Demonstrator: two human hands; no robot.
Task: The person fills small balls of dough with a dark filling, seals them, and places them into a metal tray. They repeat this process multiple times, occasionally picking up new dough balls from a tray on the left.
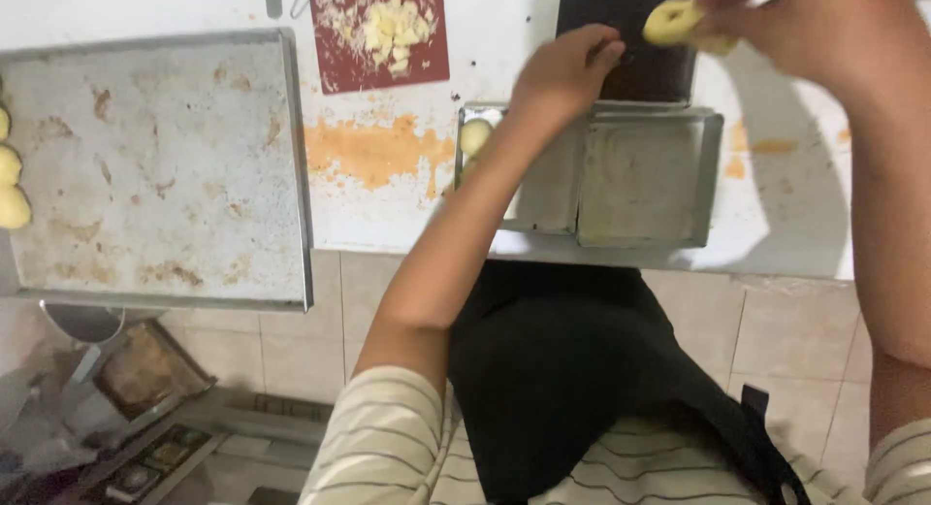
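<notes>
Pale yellow dough piece [674,22] in my right hand [815,30]. Pale yellow dough balls [10,180] on grey baking tray [175,165], rust-brown stains. White desk [776,214], orange smear. Dark red board [335,64], yellow crumbs. My shirt [388,447] cream, thin dark stripes; apron [553,369] black.

A white worktop [407,224] fills the upper half of the frame, its surface marked with an orange stain [373,154] near the middle and smaller orange smears toward the upper right. Below its front edge, pale beige floor tiles [776,330] with thin grout lines run across the lower half of the frame. In the lower left corner stands a low metal rack [184,437] holding a worn brown tray [145,369] and some blurred dark clutter, and the light is soft and even, with a faint shadow across the worktop at the right.
</notes>
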